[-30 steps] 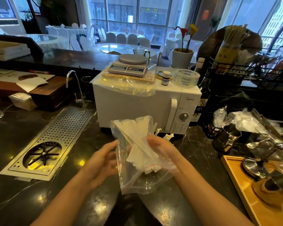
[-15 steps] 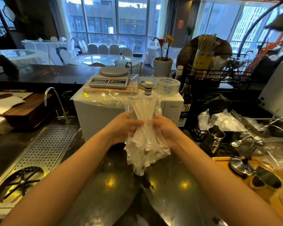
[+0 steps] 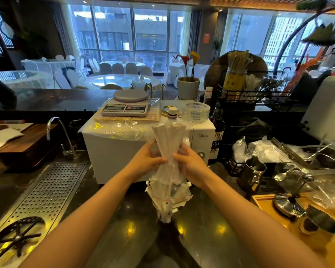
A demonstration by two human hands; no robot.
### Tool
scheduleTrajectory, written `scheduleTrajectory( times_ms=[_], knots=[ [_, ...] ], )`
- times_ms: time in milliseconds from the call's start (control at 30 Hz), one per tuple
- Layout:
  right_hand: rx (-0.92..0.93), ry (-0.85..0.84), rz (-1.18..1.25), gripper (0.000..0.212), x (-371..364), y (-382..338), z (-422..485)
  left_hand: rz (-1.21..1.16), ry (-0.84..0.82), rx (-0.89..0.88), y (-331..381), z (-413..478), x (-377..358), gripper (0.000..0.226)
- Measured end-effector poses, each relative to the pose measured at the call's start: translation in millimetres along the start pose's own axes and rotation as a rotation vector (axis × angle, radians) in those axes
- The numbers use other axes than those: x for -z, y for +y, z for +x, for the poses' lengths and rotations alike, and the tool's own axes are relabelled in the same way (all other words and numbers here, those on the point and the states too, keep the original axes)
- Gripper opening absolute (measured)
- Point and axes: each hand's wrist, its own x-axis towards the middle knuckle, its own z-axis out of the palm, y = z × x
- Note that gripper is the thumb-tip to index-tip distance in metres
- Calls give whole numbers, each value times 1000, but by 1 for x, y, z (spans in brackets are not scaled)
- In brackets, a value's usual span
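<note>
The clear bag (image 3: 167, 171) of white paper-wrapped straws (image 3: 167, 140) stands upright above the dark counter (image 3: 201, 229), before the white microwave (image 3: 112, 151). The left hand (image 3: 145, 161) and right hand (image 3: 191, 163) grip its middle, fingers (image 3: 159, 160) curled around the plastic.

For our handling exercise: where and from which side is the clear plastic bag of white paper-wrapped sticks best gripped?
Grip the clear plastic bag of white paper-wrapped sticks at its waist, from either side. It is upright, sticks fanning out above and below, so it is thinnest there, where the left hand and right hand hold it.
</note>
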Motion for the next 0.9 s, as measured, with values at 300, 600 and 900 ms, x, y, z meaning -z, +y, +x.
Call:
scheduleTrajectory(
  times_ms=[300, 600, 900],
  knots=[
    [-14, -1, -123, 43, 7, 17, 0, 61, -3, 18, -18, -3, 1, 54],
    [-17, 38, -239, 39, 18, 16, -5, 176, 4, 56, -19, -3, 3, 36],
    [1, 57, -222, 30, 15, -4, -14, 227, 90, 50, 3, -4, 6, 24]
  ],
)
